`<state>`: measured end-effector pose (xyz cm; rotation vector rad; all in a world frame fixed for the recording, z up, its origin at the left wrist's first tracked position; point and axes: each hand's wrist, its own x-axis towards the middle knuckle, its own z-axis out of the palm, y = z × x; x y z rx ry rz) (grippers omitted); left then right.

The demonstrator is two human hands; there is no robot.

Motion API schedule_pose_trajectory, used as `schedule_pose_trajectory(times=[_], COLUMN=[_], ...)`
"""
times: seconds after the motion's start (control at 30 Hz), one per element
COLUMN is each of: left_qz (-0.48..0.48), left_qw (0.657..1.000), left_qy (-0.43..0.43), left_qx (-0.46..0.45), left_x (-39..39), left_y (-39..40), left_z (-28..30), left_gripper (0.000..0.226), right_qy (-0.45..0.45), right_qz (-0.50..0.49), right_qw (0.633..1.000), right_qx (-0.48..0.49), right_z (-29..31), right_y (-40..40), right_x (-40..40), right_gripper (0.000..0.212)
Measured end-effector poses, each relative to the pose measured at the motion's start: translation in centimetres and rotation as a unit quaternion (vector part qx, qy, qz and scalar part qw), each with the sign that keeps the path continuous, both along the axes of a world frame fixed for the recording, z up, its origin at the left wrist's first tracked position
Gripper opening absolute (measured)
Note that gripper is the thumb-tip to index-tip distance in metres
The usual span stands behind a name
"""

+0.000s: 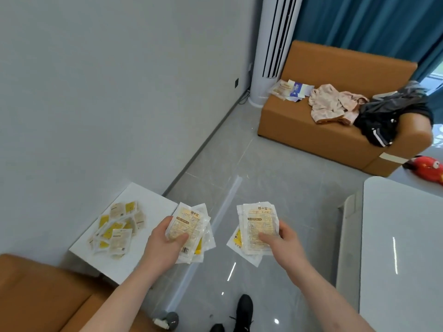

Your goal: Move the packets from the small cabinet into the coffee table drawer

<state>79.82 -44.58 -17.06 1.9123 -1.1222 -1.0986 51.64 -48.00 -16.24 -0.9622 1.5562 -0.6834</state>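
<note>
**Two fans of hand-warmer packets, one in each hand**

My left hand [165,240] pinches a loose stack of hand-warmer packets [189,232], thumb pressed across the top face and fingers curled underneath. My right hand [279,240] holds a second stack [257,230] the same way. Both stacks have splayed into fans, with corners poking out at odd angles.

I judge these packets light, flat and floppy, in glossy plastic wrap that lets them slide over one another. A pinch near one edge would let the lower ones slip free; thumb on the middle of the top face, fingers spread below, should keep each fan together. They look sturdy enough to squeeze.

To my near left, more packets [117,227] lie heaped on the white small cabinet [153,202], beside the wall. The white coffee table [402,236] stands to my right; its drawer is not clearly in view. Farther off is an orange sofa [335,111] with clothes on it.
</note>
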Motion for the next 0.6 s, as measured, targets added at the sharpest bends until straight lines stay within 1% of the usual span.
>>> schedule_pose_trajectory(times=[0.13, 0.33, 0.5, 0.6], left_qz=[-0.028, -0.087, -0.148, -0.180], left_qw=[0.999, 0.996, 0.989, 0.983], left_qy=[0.004, 0.013, 0.007, 0.020], left_qx=[0.020, 0.017, -0.008, -0.014], left_x=[-2.6, -8.9, -17.2, -23.8], left_y=[2.7, 6.5, 10.3, 13.4], left_z=[-1.0, -0.1, 1.1, 1.2], left_gripper=[0.027, 0.034, 0.038, 0.032], right_qy=[0.003, 0.000, -0.007, -0.004], right_qz=[-0.024, -0.081, -0.128, -0.162], right_qw=[1.000, 0.997, 0.991, 0.986], right_qx=[0.014, -0.001, -0.029, -0.039], right_z=[-0.5, 0.5, 2.1, 2.6], right_y=[5.0, 11.9, 18.8, 24.5], right_x=[-2.7, -8.8, -16.5, -22.8], right_gripper=[0.032, 0.032, 0.032, 0.031])
